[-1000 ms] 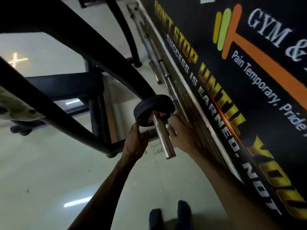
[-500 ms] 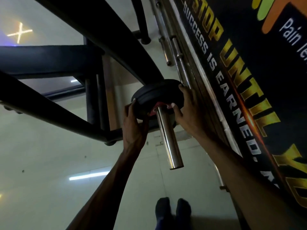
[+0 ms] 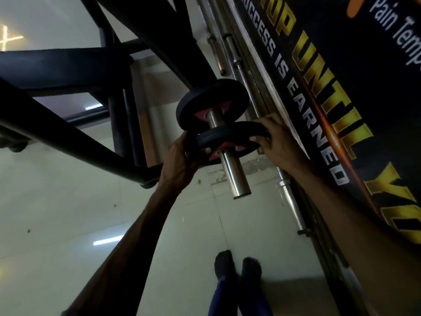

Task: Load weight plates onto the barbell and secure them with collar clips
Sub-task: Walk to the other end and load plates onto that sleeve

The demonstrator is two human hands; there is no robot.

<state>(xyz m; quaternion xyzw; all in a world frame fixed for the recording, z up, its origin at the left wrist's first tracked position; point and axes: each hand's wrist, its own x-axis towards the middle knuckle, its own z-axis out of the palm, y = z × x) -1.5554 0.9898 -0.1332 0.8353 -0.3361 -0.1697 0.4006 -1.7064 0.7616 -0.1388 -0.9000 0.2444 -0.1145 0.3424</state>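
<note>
Step in hand: sliding a second weight plate along the bar toward the one already seated; judged from how things lie, loading is partway and no collar clip is on yet
Inner plate [image 3: 213, 99]: black with a red hub mark; sits far in on the steel bar sleeve [image 3: 234, 174], close to the dark rack frame [image 3: 68, 137]
Outer plate [image 3: 230, 139]: threaded on the sleeve but apart from the inner plate, bare steel showing between them; it looks tilted, not square to the bar
Left hand [image 3: 180, 160]: its grip is clamped on the left rim of the outer plate, thumb over the face
Right hand [image 3: 279, 142]: its grip is clamped on the right rim, fingers wrapped over the edge, close to the wall banner [image 3: 319, 87]
Doing it well: level the plate so its hole sits square on the sleeve; push evenly with both hands; a tilted plate is likely to bind
Watch for: fingers caught between the two plates as they meet; move fingertips to the outer face before contact
Clearance: spare bars [image 3: 227, 53] lean by the wall just beside the right hand; feet [image 3: 237, 267] stand below the sleeve end
Collar clips: none visible; plenty of bare sleeve remains for one
</note>
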